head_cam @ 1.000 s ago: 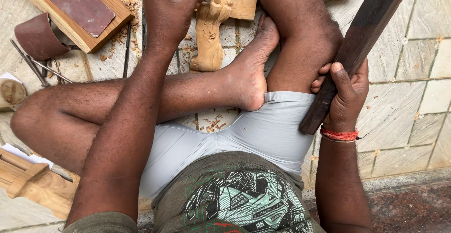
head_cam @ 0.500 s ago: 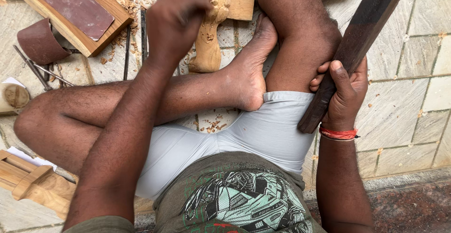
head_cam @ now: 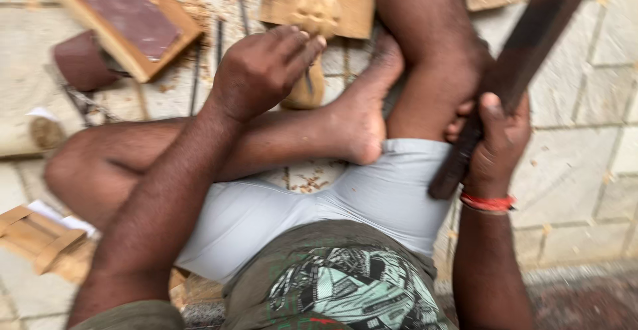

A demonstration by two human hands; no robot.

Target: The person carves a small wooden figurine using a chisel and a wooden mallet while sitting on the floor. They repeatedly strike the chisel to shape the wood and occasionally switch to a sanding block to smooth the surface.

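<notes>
I sit cross-legged on a tiled floor. My left hand (head_cam: 262,71) is closed around a thin metal chisel (head_cam: 308,81), its tip hidden, right over a carved wooden piece (head_cam: 312,17) that lies ahead of my foot (head_cam: 362,114). My right hand (head_cam: 498,137) grips a long dark wooden bat (head_cam: 518,71) that slants up to the right, its lower end resting by my knee.
A wooden block with a dark red sanding sheet (head_cam: 123,14) lies at the upper left beside a dark red roll (head_cam: 83,61). Thin metal tools (head_cam: 219,41) and wood chips lie near it. Small wooden pieces (head_cam: 40,237) sit at the lower left.
My left hand has come down and toward me, from the top of the carved piece to its lower part. The view has shifted closer. My right hand keeps its grip on the bat.
</notes>
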